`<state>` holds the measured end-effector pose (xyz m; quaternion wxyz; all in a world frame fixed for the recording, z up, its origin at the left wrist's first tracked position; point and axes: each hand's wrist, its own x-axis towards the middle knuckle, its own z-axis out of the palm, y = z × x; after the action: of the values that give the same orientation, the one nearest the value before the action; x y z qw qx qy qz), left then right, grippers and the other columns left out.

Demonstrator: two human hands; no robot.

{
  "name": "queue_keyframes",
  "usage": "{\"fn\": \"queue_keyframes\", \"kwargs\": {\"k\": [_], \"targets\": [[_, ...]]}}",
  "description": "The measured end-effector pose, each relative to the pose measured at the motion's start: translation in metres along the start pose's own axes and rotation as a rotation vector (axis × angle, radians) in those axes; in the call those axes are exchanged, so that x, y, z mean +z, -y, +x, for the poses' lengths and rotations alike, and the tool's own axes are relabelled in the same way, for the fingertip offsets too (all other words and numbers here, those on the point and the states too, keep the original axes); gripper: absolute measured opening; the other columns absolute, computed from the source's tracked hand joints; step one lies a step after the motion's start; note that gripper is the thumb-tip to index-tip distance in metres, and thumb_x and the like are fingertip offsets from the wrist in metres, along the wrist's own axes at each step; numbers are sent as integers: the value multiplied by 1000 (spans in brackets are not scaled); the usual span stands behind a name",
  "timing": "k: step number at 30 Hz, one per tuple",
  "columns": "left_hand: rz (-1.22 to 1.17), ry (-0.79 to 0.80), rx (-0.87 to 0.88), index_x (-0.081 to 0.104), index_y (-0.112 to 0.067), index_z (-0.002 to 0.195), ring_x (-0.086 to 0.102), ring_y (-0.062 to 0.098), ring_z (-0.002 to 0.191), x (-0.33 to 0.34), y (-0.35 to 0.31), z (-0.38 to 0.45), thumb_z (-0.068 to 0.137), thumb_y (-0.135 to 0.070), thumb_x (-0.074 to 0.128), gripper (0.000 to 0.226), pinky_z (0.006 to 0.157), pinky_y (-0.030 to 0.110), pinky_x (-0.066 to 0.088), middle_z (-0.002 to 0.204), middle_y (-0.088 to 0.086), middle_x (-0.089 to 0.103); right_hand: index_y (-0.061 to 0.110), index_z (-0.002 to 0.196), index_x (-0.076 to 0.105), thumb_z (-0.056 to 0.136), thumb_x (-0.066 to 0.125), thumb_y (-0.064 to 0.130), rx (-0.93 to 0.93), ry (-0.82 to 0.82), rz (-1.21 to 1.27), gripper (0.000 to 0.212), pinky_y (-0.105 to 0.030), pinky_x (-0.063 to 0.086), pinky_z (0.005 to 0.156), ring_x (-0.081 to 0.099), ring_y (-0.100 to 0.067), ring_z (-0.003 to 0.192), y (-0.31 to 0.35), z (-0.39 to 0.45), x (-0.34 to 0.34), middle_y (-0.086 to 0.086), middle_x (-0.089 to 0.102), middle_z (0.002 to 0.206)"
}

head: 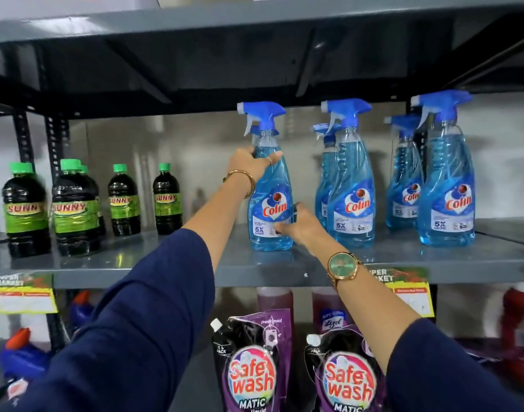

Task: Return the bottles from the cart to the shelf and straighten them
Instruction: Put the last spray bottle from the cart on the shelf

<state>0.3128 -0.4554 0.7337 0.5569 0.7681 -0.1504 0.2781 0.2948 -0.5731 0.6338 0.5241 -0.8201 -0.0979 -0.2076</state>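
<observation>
While both hands grip the front Colin bottle [269,200] on the shelf [177,272], left hand [250,163] fingers wrap its neck w/ the trigger just above them; right hand [297,224] fingers clasp the base by the label. Best approach: twist label fwd, base flat, in line w/ the neighbouring bottles [351,200] right of the fingers.

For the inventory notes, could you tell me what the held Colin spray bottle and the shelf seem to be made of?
Colin spray bottle: clear glossy plastic, apparently; blue liquid shows through, opaque blue trigger head. Shelf: probably grey-painted metal, given its thin edge and dull sheen.
</observation>
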Motion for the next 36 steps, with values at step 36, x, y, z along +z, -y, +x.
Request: {"fn": "queue_keyframes", "kwargs": {"k": [36], "targets": [[1150,-317,-135,61,-4,109,58,39,107,-236,81,-144,83,-15,53,29,91,42,49,114,25,63,7,114,49,82,53,5,-730,185,-214,33,-35,40,77,48,-30,108,98,-93,175,-13,50,120]]}}
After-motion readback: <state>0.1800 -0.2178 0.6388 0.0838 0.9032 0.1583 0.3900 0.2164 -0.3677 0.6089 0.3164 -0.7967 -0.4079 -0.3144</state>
